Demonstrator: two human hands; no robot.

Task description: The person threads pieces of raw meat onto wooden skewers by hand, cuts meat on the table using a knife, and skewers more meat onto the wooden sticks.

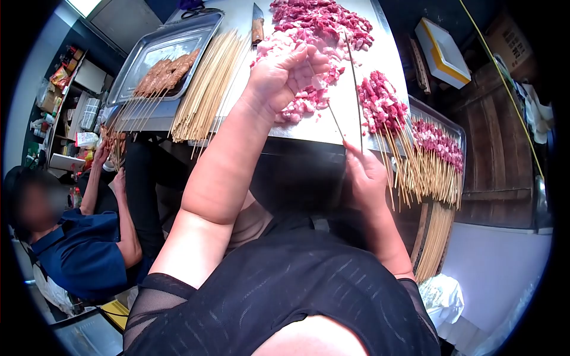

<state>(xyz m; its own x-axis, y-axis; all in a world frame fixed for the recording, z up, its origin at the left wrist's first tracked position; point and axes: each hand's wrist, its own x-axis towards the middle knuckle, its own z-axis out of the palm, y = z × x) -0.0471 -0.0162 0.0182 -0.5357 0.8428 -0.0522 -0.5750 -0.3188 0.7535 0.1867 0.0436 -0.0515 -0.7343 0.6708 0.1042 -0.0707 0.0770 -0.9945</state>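
Observation:
My left hand (290, 80) is raised over the pile of pink and red meat pieces (320, 26), palm turned up, with its fingers loosely curled and apart; nothing shows in it. At the table's front edge, my right hand (365, 172) pinches a thin wooden skewer (336, 120) that points up toward the meat and has none on its tip. A longer dark stick (354, 77) runs up the table from beside the same hand. Right of it lies a smaller heap of meat on skewers (383, 104), their bare ends hanging over the edge.
Left on the table are a knife (257, 29), bare skewers (208, 83) and a metal tray (133, 65) with skewered brown meat (166, 74). At right, a tray holds threaded skewers (436, 148). A seated co-worker (89, 249) is at far left, hands near skewers.

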